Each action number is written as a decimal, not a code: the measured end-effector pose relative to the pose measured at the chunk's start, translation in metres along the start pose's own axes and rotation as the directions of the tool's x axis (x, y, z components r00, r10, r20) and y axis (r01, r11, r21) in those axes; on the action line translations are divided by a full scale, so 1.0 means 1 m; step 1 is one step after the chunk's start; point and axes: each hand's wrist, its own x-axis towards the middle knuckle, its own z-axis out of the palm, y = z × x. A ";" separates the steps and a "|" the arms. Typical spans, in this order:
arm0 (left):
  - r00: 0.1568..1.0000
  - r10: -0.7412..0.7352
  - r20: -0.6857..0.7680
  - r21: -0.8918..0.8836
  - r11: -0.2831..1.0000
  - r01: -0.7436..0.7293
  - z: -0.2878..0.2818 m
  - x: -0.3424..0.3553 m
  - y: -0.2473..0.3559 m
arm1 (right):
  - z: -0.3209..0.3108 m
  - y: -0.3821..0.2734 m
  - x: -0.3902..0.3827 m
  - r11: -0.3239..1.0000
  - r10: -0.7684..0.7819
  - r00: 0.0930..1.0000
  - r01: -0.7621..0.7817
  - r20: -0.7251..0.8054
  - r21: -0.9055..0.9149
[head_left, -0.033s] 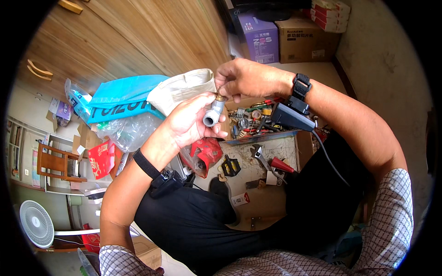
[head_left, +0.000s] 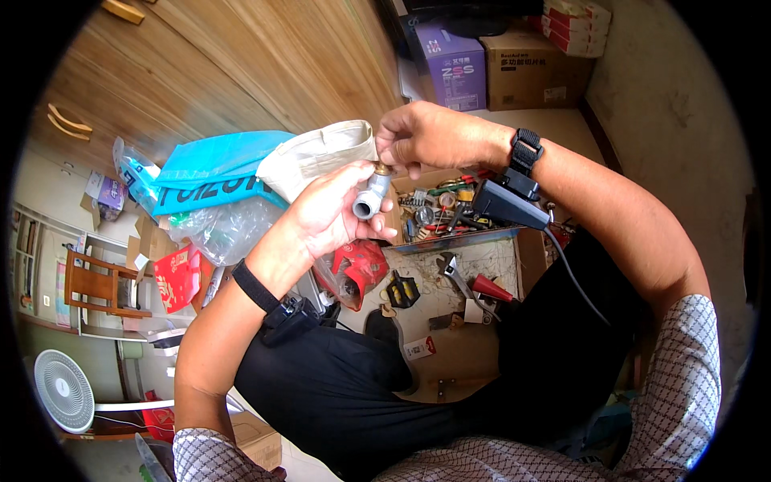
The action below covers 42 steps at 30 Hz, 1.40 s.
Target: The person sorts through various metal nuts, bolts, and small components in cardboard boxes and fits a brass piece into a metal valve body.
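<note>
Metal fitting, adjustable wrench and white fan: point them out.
Metal fitting (head_left: 375,193): head view, on its grey body.
Adjustable wrench (head_left: 461,281): head view, on its handle.
White fan (head_left: 64,391): head view, on its round grille.

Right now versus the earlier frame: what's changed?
Barely anything: the grey fitting in the left hand may have shifted slightly leftward, too little to be sure. No visible grab or release. Unchanged: right hand at the fitting's brass end, toolbox, adjustable wrench.
</note>
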 end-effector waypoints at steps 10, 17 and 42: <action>0.998 0.020 -0.055 0.029 0.999 -0.019 0.006 -0.003 0.001 | 0.006 -0.009 -0.002 0.995 0.087 0.996 -0.089 -0.033 -0.034; 0.997 -0.001 -0.071 0.043 0.999 0.004 0.008 -0.005 0.003 | 0.007 -0.005 0.001 0.998 0.054 0.998 -0.055 -0.010 -0.024; 0.994 0.004 -0.107 0.039 0.999 0.001 0.007 -0.002 0.000 | 0.014 -0.001 0.004 0.989 0.142 0.980 -0.145 -0.136 -0.012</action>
